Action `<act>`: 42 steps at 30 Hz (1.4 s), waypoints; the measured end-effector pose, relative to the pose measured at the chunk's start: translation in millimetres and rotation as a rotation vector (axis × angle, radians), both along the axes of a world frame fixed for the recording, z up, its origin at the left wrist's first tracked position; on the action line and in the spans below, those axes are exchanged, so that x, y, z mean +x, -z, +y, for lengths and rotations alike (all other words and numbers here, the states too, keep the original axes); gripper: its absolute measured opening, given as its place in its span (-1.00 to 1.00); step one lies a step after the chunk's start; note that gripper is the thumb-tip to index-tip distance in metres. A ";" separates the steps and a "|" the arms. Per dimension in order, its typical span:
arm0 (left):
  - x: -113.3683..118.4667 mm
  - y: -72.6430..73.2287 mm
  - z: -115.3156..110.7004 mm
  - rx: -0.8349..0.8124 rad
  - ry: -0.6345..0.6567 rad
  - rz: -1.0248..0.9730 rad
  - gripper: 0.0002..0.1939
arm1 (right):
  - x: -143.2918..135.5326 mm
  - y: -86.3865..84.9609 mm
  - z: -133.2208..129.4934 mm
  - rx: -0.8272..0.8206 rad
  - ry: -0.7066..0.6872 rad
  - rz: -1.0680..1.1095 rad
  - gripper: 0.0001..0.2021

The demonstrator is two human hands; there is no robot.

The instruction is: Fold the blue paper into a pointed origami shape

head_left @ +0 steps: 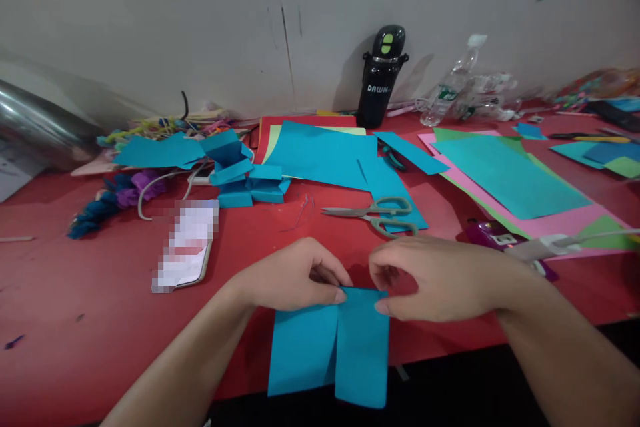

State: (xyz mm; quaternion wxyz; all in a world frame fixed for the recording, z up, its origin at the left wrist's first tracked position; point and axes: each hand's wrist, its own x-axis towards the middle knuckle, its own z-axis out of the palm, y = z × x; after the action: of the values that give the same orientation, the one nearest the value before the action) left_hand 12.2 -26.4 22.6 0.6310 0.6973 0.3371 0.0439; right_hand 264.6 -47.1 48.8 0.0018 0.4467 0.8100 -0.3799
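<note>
A blue folded paper (363, 353) hangs over the front edge of the red table, with two flaps side by side and a narrow gap between them. My left hand (300, 277) pinches its top edge near the middle, thumb in front. At its upper right corner my right hand (425, 277) has the thumb and curled fingers on the paper. Just beyond the hands lie scissors (380, 213) with grey-green handles, partly on a blue strip (395, 193). Folded blue paper pieces (233, 170) stand farther back on the left.
A phone (190, 247) lies left on the red table (100, 293). Blue sheets (320, 153) are behind, coloured sheets (515, 180) at right. A black bottle (383, 80) and clear plastic bottles (453, 87) stand by the wall. A purple glue gun (493, 233) is near my right forearm.
</note>
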 end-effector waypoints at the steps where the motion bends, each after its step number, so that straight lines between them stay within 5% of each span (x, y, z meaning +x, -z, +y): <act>1: -1.2 -0.6 0.3 0.003 -0.002 -0.008 -0.80 | 0.4 1.0 2.0 -0.017 0.021 0.041 -0.82; 14: -12.2 -0.9 8.3 0.065 -0.190 -0.054 -0.76 | -8.9 28.2 25.9 -0.236 0.240 0.452 -0.80; 31: -10.6 1.2 9.7 0.062 -0.408 -0.113 -0.71 | -12.6 26.8 25.4 -0.062 0.338 0.546 -0.66; 42: -5.9 5.3 6.9 -0.015 -0.258 -0.106 -0.87 | -23.1 24.4 15.4 0.143 0.275 0.420 -0.69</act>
State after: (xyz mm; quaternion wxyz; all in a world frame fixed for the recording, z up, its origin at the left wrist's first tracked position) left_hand 6.3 -19.4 17.3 0.6422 0.6401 0.3906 0.1592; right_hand 241.5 -31.7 24.4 -0.2494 0.4631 0.7490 -0.4029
